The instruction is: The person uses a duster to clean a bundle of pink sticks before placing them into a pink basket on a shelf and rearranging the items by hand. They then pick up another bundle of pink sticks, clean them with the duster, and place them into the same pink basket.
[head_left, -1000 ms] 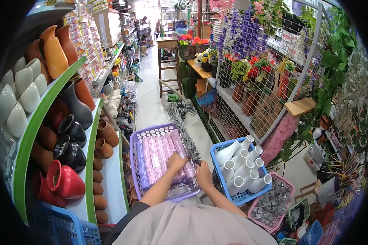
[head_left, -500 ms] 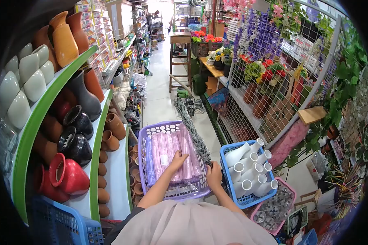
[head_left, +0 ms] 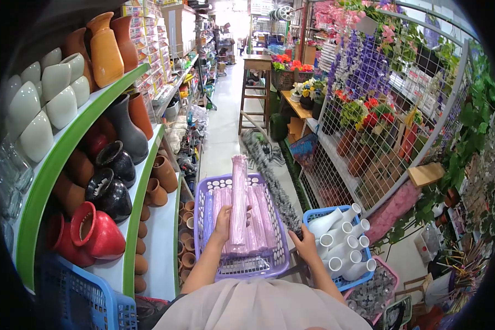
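Shop aisle, left hand (head_left: 224,223) around pink bundle (head_left: 238,203), right hand (head_left: 305,243) clutching grey garland (head_left: 275,190)

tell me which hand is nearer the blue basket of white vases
Right. The right hand is just beside the blue basket, at its left; the left hand is farther off, over the purple basket, holding a pink bundle.

Reaches forward with the left forearm (head_left: 204,265) and right forearm (head_left: 327,279), both bare and slanting inward. Curls the left hand (head_left: 224,224) closed, fingertips showing on its inner side. Bends the right hand's (head_left: 306,245) fingers in a grip, lower and well apart, thumb angled inward.
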A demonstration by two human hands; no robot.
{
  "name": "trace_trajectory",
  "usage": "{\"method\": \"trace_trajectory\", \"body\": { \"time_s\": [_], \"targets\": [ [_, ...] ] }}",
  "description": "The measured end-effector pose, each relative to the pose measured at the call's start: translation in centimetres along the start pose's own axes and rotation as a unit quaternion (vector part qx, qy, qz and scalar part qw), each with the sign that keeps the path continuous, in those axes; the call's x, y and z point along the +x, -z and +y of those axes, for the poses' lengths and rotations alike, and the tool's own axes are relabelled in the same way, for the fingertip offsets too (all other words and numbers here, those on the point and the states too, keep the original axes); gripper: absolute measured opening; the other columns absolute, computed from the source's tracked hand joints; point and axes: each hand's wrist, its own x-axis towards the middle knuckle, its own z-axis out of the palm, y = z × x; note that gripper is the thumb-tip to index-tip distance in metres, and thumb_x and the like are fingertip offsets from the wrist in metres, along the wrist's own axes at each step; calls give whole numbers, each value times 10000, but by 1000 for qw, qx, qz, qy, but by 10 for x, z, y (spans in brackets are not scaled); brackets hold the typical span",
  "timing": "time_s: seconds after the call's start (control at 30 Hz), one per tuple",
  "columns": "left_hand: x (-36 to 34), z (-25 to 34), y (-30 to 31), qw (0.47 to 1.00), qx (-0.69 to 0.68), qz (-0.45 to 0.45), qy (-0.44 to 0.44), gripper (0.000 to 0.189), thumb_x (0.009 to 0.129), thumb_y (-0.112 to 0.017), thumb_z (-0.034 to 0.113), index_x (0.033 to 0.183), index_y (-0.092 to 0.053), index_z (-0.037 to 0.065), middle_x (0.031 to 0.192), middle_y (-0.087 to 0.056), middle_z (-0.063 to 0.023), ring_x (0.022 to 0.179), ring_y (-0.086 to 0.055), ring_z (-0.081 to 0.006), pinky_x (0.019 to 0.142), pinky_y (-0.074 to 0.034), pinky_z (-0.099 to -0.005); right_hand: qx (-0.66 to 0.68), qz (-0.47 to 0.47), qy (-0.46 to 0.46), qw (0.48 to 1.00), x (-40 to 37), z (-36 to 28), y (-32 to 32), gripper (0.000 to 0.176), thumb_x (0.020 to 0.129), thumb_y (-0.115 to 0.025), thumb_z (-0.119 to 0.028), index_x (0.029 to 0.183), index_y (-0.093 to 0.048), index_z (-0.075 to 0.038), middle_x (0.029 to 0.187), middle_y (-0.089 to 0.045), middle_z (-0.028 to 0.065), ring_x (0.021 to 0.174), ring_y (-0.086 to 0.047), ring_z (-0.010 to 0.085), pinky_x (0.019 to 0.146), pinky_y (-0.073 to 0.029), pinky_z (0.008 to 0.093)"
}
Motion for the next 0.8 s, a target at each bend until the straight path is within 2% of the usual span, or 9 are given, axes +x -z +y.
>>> {"method": "trace_trajectory", "body": {
  "time_s": [0.17,0.23,0.27,0.4,0.47,0.6,0.73,0.77,0.8],
  "targets": [
    [8,2,14,975,-148,-161,28,608,928,-324,426,1241,-509,-61,1147,-621,-180,855,-627,-238,791,-526,-401,-75,-65,38,994,-13,-17,10,305,864,-664,-316,950,-571,-38,685,-598,189,640,-595,397,551,-433,432],
    [3,4,-6,989,108,84,-47,644,939,-319,476,1197,-523,-77,1012,-637,-166,788,-622,-239,795,-534,-398,-125,-111,86,982,-22,-17,11,296,857,-661,-328,956,-581,-61,736,-622,168,683,-610,378,582,-458,438],
    [13,5,6,991,-104,-69,41,653,944,-325,506,1151,-540,-75,905,-625,-140,748,-618,-242,785,-544,-401,-126,-102,86,983,-22,-18,13,296,857,-661,-328,956,-581,-61,736,-622,168,683,-610,378,582,-458,438],
    [10,-7,-6,974,-143,-155,87,621,947,-315,493,1127,-554,-51,938,-633,-133,780,-629,-237,724,-550,-388,-181,-108,212,954,-15,-10,22,286,844,-661,-336,920,-588,-70,795,-630,151,757,-619,350,625,-474,446],
    [-18,-8,-46,992,88,91,31,603,950,-323,487,1128,-559,-39,903,-619,-116,787,-616,-216,712,-543,-358,-160,-15,104,982,-15,-8,24,296,851,-657,-345,866,-582,-58,777,-624,161,735,-612,364,610,-467,443],
    [-30,-21,-44,994,63,-52,66,573,963,-363,498,1138,-572,-6,995,-636,-113,820,-610,-197,743,-533,-354,-134,36,2,990,-24,-23,39,308,870,-644,-333,811,-551,-45,765,-619,175,706,-602,386,579,-450,450],
    [-25,-52,-35,997,71,-3,4,683,957,-349,556,1323,-447,-11,1003,-625,-173,872,-626,-248,735,-558,-408,-163,-66,199,964,-64,-6,73,285,860,-652,-339,849,-573,-66,776,-630,130,695,-614,358,581,-474,431],
    [-16,-68,-16,960,-158,-225,54,687,960,-359,544,1361,-389,-13,1045,-598,-214,892,-615,-278,745,-554,-446,-168,-61,197,964,-71,-1,87,285,860,-652,-339,849,-573,-66,776,-630,130,695,-614,358,581,-474,431],
    [-36,-71,-40,971,-134,-193,38,669,963,-361,533,1365,-381,0,1063,-579,-219,899,-604,-294,737,-553,-458,-172,-37,211,962,-79,6,100,278,858,-655,-338,862,-585,-69,771,-625,127,696,-614,353,590,-477,429]
  ]
}}
